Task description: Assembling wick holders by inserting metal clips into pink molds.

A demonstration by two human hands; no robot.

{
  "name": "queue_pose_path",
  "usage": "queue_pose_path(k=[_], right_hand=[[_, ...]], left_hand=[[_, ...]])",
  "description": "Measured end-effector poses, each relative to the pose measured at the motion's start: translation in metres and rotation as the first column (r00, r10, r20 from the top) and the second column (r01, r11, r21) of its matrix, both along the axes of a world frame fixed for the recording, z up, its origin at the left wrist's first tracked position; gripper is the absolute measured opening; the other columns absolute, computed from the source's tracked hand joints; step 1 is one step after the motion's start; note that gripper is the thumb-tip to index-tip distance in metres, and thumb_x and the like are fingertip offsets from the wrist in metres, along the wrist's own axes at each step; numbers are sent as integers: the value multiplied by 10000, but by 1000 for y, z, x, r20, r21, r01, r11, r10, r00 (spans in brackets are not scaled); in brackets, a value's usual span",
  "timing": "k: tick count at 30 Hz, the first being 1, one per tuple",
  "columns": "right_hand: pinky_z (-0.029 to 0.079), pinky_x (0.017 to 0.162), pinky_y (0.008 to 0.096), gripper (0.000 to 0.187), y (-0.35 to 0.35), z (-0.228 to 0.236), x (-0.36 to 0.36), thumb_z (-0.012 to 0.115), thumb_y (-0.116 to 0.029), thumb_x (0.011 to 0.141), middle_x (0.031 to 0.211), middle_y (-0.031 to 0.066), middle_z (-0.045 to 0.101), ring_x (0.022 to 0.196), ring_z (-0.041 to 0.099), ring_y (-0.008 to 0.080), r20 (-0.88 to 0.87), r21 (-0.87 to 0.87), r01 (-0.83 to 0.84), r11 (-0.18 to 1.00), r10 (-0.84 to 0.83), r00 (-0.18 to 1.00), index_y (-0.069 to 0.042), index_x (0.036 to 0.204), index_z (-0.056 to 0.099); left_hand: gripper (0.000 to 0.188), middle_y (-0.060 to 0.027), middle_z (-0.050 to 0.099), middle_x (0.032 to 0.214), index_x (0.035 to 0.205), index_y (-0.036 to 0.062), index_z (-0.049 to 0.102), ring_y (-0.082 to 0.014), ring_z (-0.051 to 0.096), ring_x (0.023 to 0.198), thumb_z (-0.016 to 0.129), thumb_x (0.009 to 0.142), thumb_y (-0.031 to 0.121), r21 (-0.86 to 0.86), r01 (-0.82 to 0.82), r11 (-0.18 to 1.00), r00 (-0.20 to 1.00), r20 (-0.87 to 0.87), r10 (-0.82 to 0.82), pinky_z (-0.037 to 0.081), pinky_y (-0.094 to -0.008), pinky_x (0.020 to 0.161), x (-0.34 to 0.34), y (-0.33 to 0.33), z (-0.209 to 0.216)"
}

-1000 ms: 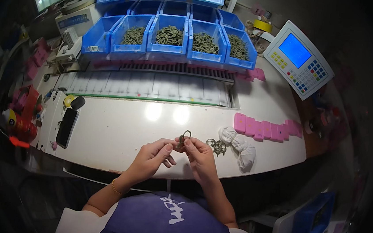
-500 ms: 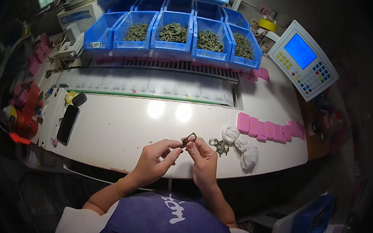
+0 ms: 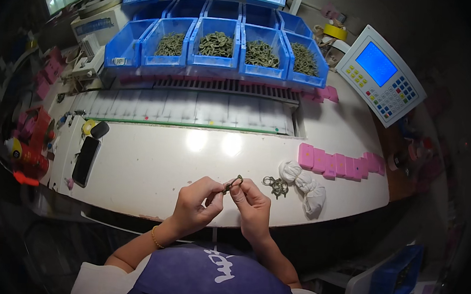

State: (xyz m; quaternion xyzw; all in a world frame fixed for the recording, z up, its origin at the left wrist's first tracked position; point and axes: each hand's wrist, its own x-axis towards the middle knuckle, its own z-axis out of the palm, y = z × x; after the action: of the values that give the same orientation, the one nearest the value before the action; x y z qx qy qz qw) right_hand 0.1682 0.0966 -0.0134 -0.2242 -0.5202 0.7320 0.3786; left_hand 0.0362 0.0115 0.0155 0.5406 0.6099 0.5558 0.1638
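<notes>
1. In the lower centre of the frame, the left hand (image 3: 197, 201) and right hand (image 3: 253, 205) are pinching an olive-green ring-like piece (image 3: 233, 184) between thumbs and fingertips, seemingly steadying it from both sides.
2. Fingertips are covering much of it, so I cannot tell whether it is one part or several joined.
3. Both hands are working above the near part of the white table (image 3: 133, 160), probably for a close look.
4. Right of centre, a small heap of similar rings (image 3: 278, 187) is lying near the right hand, likely for easy reach, beside a white cloth bundle (image 3: 309, 191).
5. At upper centre, blue bins (image 3: 212, 61) are facing the person, presumably keeping their green pieces reachable.
</notes>
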Motion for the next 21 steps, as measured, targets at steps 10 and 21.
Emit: queue_pose_path(k=[10, 21], right_hand=[[480, 852, 309, 149, 5, 18, 2, 708, -19, 873, 1011, 51, 695, 967, 582, 212, 65, 628, 103, 771, -184, 981, -45, 1019, 721], [472, 781, 327, 406, 16, 22, 8, 739, 77, 706, 1026, 12, 707, 900, 562, 239, -22, 862, 186, 472, -332, 943, -110, 1066, 740]], left_hand=[[72, -65, 614, 771, 932, -24, 647, -119, 578, 627, 625, 864, -29, 115, 98, 989, 973, 197, -119, 478, -255, 575, -2, 0, -16], [143, -37, 605, 796, 987, -11, 620, -76, 538, 641, 540, 989, 107, -4, 281, 960, 744, 632, -215, 454, -225, 599, -5, -2, -28]])
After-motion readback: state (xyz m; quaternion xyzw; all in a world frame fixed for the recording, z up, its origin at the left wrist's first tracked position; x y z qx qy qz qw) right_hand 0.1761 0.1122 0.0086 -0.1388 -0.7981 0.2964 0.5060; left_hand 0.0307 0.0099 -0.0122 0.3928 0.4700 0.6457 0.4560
